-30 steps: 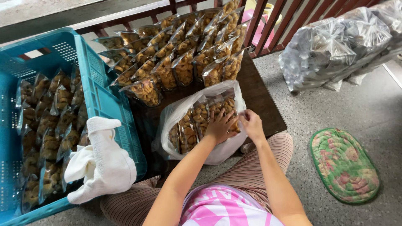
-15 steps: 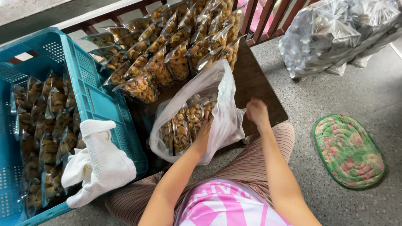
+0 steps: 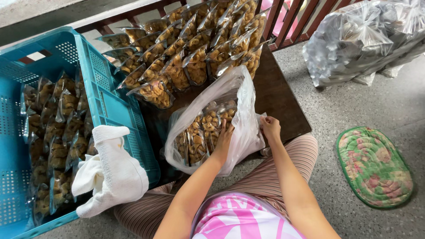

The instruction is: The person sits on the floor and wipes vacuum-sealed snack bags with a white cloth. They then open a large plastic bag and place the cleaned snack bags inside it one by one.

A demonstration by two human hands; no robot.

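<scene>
the fingers (image 3: 226,130) of the left hand (image 3: 223,139) are curled inside the mouth of a big clear plastic bag (image 3: 241,102), pressing on the small snack packets (image 3: 201,132) stacked in it; whether they pinch one packet or only push it i cannot tell. the right hand (image 3: 270,128) sits just right of centre, its fingers closed on the bag's outer film and holding that side up and open.

the bag stands at the middle of the frame on the near edge of a dark brown bench (image 3: 283,97), leaning against the person's knees in striped trousers (image 3: 305,155). it is thin, milky-clear, crinkled film, its top flopped upward and to the right, with the brown, lumpy fried snacks showing through the little packets.

i judge the film soft and slippery, with no stiffness of its own, so it will sag wherever it is let go. filled, it looks moderately heavy for such film and could stretch or tear. the safest hold seems to be the gathered rim, with a hand under the base when lifting. the snacks probably crush easily, so squeezing the sides is unwise.

further out, rows of packets (image 3: 195,48) cover the bench in the upper middle. a teal plastic crate (image 3: 106,102) at the left holds more, with a white cloth (image 3: 115,172) draped over its near wall. a green patterned mat (image 3: 374,166) lies on the speckled floor at lower right, and filled clear sacks (image 3: 354,40) sit at upper right.
</scene>
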